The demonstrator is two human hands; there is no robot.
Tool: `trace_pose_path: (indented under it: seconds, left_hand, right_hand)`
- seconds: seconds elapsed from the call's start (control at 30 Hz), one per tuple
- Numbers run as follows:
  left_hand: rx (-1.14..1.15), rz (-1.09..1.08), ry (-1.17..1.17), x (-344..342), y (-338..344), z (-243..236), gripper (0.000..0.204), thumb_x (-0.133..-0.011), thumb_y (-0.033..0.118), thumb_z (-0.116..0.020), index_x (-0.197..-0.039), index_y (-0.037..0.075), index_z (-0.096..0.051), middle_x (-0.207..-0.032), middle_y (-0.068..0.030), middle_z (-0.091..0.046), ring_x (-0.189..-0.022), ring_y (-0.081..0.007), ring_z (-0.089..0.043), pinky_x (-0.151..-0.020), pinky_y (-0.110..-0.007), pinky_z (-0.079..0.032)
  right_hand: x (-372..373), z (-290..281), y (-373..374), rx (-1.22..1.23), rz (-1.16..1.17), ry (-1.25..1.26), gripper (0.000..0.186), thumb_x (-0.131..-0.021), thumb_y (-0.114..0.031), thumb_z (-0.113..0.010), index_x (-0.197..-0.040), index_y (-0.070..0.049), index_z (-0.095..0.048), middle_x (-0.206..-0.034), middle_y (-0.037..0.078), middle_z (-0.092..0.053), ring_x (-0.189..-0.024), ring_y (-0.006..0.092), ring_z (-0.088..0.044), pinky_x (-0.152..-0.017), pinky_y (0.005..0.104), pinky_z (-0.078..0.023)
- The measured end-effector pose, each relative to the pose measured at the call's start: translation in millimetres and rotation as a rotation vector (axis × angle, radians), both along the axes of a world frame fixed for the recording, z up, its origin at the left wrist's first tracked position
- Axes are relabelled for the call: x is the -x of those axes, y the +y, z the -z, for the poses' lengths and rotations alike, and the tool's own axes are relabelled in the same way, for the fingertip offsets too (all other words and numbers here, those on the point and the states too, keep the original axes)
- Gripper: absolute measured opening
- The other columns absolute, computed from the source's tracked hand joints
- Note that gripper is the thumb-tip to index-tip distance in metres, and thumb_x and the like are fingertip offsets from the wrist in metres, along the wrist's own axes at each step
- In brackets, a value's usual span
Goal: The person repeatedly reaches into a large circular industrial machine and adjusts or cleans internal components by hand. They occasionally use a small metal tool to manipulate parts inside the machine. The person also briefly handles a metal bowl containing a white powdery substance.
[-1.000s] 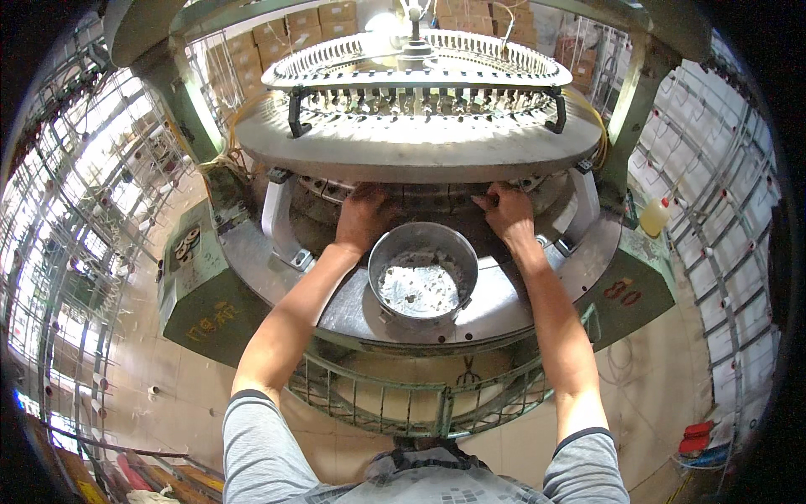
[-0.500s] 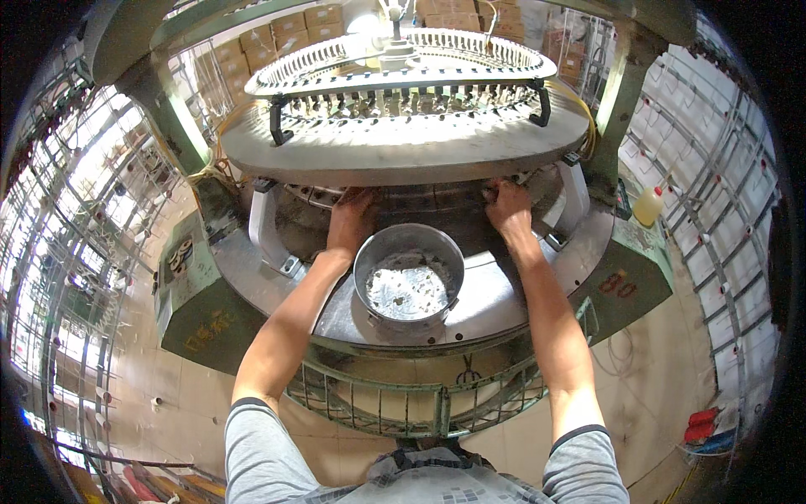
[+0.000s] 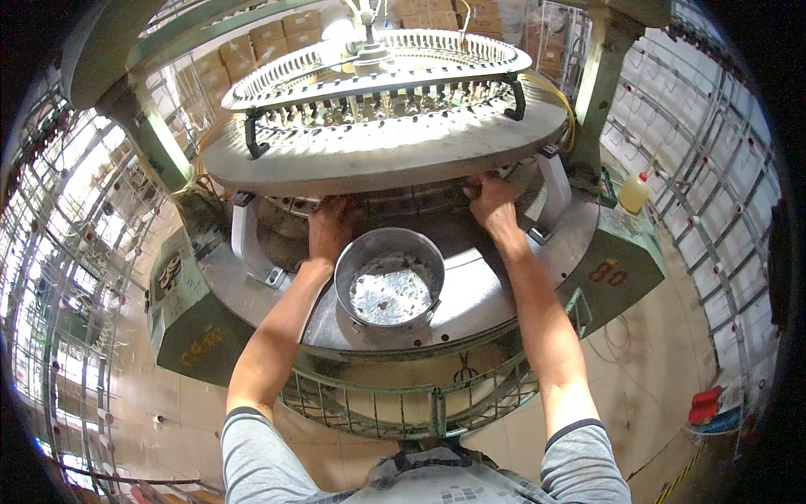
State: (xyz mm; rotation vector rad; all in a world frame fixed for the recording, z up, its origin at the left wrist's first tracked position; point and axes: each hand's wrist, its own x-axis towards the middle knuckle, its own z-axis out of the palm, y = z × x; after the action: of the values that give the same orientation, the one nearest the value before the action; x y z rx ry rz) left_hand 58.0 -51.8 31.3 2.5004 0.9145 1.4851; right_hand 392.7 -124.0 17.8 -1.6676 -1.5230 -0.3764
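Note:
Both my hands reach under the front of the wide round metal plate point(image 3: 386, 170) of a circular knitting machine. My left hand point(image 3: 330, 225) is in the shadow at the left, bent at the wrist, its fingertips too dark to make out. At the right, my right hand point(image 3: 492, 202) has its fingers curled closed against the parts below the plate; whatever it may grip is hidden. Between my forearms a round metal pot point(image 3: 348, 273) stands on the machine's shiny lower ring point(image 3: 483, 290), with pale lint-like bits on its bottom.
Grey brackets point(image 3: 246, 239) hold up the plate on both sides. A green railing point(image 3: 403, 412) curves below the ring, with scissors point(image 3: 464, 370) by it. A yellowish bottle point(image 3: 633, 195) with a red cap sits on the right green housing. Wire racks point(image 3: 697, 193) flank the machine.
The whole scene has shifted slightly left and tilted in the view. Both hands stay in nearly the same places under the plate, and the pot has not moved on the ring.

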Motion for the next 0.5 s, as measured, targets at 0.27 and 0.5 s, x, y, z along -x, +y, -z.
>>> trace_pose_path:
  seconds: [0.27, 0.5]
  left_hand:
    - [-0.038, 0.056, -0.009, 0.5, -5.1, -7.4, 0.021, -0.078, 0.005, -0.073, -0.098, 0.001, -0.07, -0.099, -0.0218, -0.07, -0.095, -0.0429, -0.066, -0.08, -0.048, -0.054]
    - [-0.022, -0.083, 0.129, 0.8, 6.5, 2.1, 0.023, -0.079, 0.007, -0.073, -0.102, 0.002, -0.069, -0.102, -0.0196, -0.07, -0.094, -0.0419, -0.066, -0.081, -0.048, -0.053]
  right_hand:
    - [8.1, -9.5, -6.7, 0.096, 0.03, 0.034, 0.034, -0.09, -0.037, -0.073, -0.099, -0.004, -0.072, -0.093, 0.02, -0.073, -0.083, 0.0393, -0.069, -0.076, 0.0487, -0.055]
    - [90.8, -81.5, -70.7, 0.743, -0.497, 0.345, 0.082, -0.086, -0.074, -0.056, -0.12, 0.0, -0.071, -0.115, 0.027, -0.07, -0.108, 0.0382, -0.07, -0.098, 0.041, -0.053]
